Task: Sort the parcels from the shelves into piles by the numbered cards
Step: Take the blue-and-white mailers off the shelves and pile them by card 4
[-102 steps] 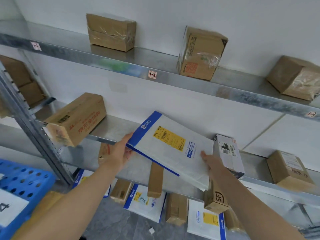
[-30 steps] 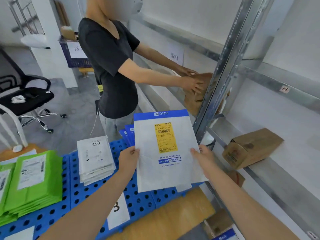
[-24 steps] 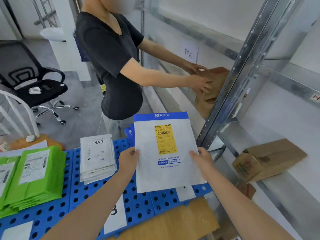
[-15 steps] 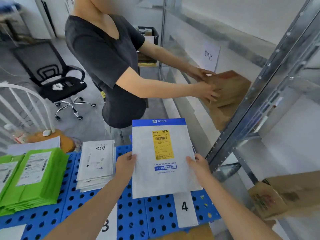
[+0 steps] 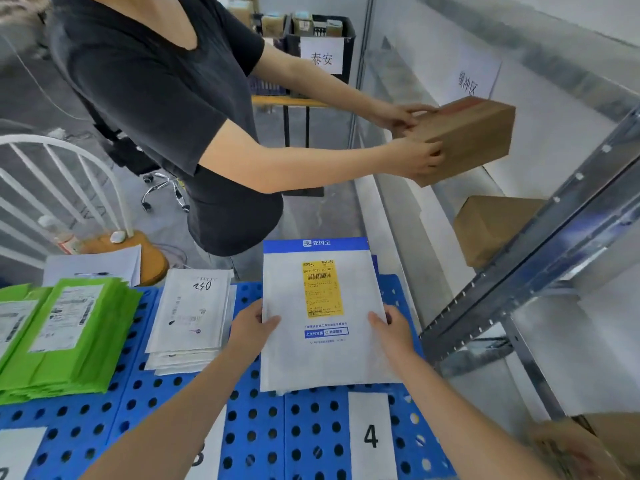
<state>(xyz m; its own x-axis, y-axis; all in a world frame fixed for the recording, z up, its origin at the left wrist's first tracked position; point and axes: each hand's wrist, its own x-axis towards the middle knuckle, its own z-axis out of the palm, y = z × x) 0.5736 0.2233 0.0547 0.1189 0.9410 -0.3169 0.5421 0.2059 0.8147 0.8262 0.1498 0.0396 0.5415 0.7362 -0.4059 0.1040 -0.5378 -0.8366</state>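
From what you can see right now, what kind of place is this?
Probably a parcel sorting room or small courier depot. Metal shelves hold cardboard boxes, mailers lie in piles on a blue perforated table by numbered cards such as the 4 card, and both hands hold a white mailer.

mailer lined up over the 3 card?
No, the white mailer, held by the left hand and right hand, sits directly above the card marked 4.

Card [image 5: 371, 435] between the forearms, near of the hands: "4". White mailer pile [image 5: 194, 313] left of the left hand [image 5: 250, 328]: handwritten "240". Bin sign [image 5: 322, 55] far beyond the hands: "泰安". Held envelope [image 5: 322, 317]: small print unreadable.
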